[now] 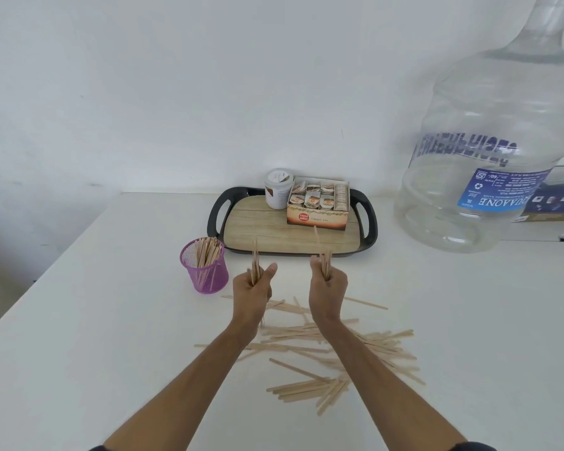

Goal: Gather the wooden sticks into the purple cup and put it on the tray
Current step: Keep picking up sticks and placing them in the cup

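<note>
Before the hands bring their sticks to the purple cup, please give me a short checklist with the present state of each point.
1. Left hand grips a bundle of sticks upright: ok.
2. Right hand grips its own bundle: ok.
3. Purple cup stands upright on the table, left of the left hand: ok.
4. Room in the cup for more: it already holds many sticks, with a gap on its left side; whether both bundles fit: cannot tell.
5. All sticks gathered: not ok, loose sticks lie under the forearms.
6. Bare spot on the tray for the cup, in front of the tea box and white jar: ok.
</note>
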### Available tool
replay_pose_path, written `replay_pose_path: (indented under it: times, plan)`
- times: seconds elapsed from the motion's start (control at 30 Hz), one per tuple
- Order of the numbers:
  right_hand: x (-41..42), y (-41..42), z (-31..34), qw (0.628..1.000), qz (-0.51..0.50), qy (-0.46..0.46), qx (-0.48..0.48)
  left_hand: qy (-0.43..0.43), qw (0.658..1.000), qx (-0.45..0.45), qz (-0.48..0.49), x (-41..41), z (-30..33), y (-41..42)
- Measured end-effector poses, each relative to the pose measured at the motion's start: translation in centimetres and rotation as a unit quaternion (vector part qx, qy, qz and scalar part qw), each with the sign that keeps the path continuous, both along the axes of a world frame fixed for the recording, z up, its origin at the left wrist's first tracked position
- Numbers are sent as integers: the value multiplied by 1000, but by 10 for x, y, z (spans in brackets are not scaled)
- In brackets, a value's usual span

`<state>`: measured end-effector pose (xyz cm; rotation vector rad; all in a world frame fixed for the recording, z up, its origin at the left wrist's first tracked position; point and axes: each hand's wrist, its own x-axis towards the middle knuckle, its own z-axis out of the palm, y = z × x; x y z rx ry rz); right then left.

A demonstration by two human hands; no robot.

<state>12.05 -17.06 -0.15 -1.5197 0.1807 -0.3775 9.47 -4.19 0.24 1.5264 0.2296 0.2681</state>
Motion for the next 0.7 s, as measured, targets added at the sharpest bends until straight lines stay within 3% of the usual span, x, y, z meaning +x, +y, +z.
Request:
replay_pose_path:
  times: [0.43, 0.7]
  plan:
    - [-8, 0, -10, 999, -2, -46, -29, -59, 997, 50, -5, 1, 3, -11]
    - [-16, 6, -22, 998, 17, -30, -46, -42, 995, 87, 11, -15, -12, -26]
